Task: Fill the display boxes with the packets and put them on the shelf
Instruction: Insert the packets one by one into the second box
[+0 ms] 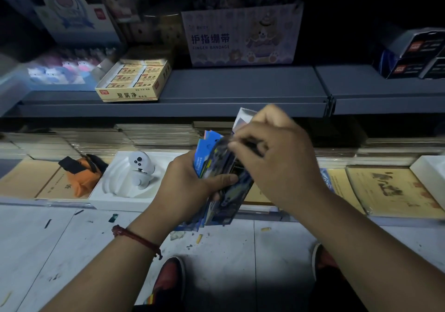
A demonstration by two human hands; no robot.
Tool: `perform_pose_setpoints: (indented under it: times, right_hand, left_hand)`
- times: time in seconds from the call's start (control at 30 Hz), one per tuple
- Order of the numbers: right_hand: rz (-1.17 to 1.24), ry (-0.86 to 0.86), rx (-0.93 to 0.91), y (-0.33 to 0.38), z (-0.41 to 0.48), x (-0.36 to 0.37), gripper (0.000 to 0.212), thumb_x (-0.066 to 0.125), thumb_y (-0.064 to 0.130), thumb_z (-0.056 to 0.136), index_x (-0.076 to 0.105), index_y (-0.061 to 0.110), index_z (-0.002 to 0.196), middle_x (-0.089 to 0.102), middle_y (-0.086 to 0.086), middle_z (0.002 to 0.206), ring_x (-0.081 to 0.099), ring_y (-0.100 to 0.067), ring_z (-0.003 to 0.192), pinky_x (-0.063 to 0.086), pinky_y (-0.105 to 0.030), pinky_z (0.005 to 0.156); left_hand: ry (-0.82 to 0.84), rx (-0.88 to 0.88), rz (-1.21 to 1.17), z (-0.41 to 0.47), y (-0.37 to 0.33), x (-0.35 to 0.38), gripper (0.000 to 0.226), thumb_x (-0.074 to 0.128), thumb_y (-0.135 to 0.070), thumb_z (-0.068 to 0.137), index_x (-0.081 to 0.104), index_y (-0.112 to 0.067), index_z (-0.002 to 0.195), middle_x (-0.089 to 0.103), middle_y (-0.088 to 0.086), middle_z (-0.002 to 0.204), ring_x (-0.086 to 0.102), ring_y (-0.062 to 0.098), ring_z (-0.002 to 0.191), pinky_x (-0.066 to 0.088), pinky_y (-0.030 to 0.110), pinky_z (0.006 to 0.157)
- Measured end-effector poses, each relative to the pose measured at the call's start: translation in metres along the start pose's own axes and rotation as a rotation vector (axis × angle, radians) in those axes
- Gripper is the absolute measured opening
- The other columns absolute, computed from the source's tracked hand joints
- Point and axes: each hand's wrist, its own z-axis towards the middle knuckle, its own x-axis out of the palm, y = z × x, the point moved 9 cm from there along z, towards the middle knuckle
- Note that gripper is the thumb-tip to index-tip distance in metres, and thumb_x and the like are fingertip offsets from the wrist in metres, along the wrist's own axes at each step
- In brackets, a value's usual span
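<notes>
A fanned stack of glossy blue printed packets [218, 165] sits upright in the middle of the view, over the front edge of the lower shelf of yellow-brown booklets [390, 191]. The left hand [185, 184] grasps the stack from 9 o'clock, with the thumb laid across its front face. The right hand [277, 157] comes in from 3 o'clock, and its curled fingers pinch the top of the foremost packet. A pale card-like corner [243, 116] sticks up behind that hand; what it belongs to cannot be told. A dark red cord bracelet [137, 238] circles the left wrist.

At 9 o'clock from the packets a white game controller [140, 169] rests in a white moulded tray [115, 191], with a crumpled orange and black cloth [83, 179] just beside it.

The grey metal shelf [240, 88] runs across at 12 o'clock. It carries an open yellow display box of small yellow packs [134, 80] at 11 o'clock and a lilac cardboard box printed "FINGER BANDAGE" [240, 37] straight above. Dark blue and black boxes [414, 54] stand at 2 o'clock.

At 6 o'clock, red and black shoes [168, 280] stand on the scuffed pale tiled floor [72, 251].
</notes>
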Motion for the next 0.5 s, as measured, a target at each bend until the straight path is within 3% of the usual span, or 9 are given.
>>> perform_pose_setpoints:
  times: [0.1, 0.17, 0.3, 0.4, 0.5]
  right_hand:
    - [0.123, -0.13, 0.081, -0.012, 0.008, -0.024, 0.012, 0.075, 0.017, 0.089, 0.07, 0.016, 0.078, 0.051, 0.008, 0.088, 0.054, -0.008, 0.065, 0.042, -0.016, 0.058]
    - [0.237, -0.149, 0.119, -0.018, 0.009, -0.03, 0.013, 0.072, 0.012, 0.091, 0.066, 0.013, 0.08, 0.055, 0.006, 0.088, 0.056, -0.016, 0.06, 0.044, -0.021, 0.057]
    - [0.553, 0.055, 0.218, -0.018, 0.004, -0.012, 0.008, 0.066, 0.009, 0.097, 0.06, 0.006, 0.093, 0.066, -0.013, 0.066, 0.06, -0.028, 0.047, 0.047, -0.03, 0.045]
    - [0.7, 0.18, 0.24, -0.008, 0.001, 0.003, 0.014, 0.068, 0.004, 0.094, 0.057, 0.01, 0.1, 0.07, -0.013, 0.075, 0.066, -0.031, 0.05, 0.051, -0.036, 0.041]
    - [0.785, 0.17, 0.267, -0.008, 0.001, 0.008, 0.023, 0.071, -0.004, 0.09, 0.058, 0.005, 0.106, 0.071, -0.013, 0.077, 0.07, -0.029, 0.056, 0.055, -0.034, 0.045]
  left_hand:
    - [0.002, 0.018, 0.142, 0.0, 0.003, 0.001, 0.025, 0.09, -0.023, 0.072, 0.068, -0.02, 0.084, 0.073, -0.005, 0.067, 0.069, 0.017, 0.057, 0.054, 0.02, 0.053]
    - [0.002, 0.031, 0.158, 0.0, 0.005, 0.002, 0.025, 0.09, -0.025, 0.072, 0.068, -0.023, 0.084, 0.073, -0.003, 0.067, 0.07, 0.018, 0.058, 0.057, 0.026, 0.056]
    - [0.002, 0.049, 0.132, 0.001, 0.004, 0.002, 0.026, 0.088, -0.022, 0.074, 0.068, -0.014, 0.088, 0.073, 0.005, 0.067, 0.068, 0.027, 0.055, 0.058, 0.032, 0.056]
    - [-0.005, 0.069, 0.114, 0.001, 0.001, 0.002, 0.026, 0.089, -0.021, 0.073, 0.067, -0.014, 0.086, 0.071, 0.007, 0.066, 0.067, 0.029, 0.054, 0.057, 0.035, 0.056]
    - [-0.005, 0.08, 0.069, 0.0, -0.001, 0.003, 0.026, 0.089, -0.017, 0.072, 0.067, -0.017, 0.085, 0.071, 0.007, 0.067, 0.065, 0.027, 0.051, 0.058, 0.036, 0.054]
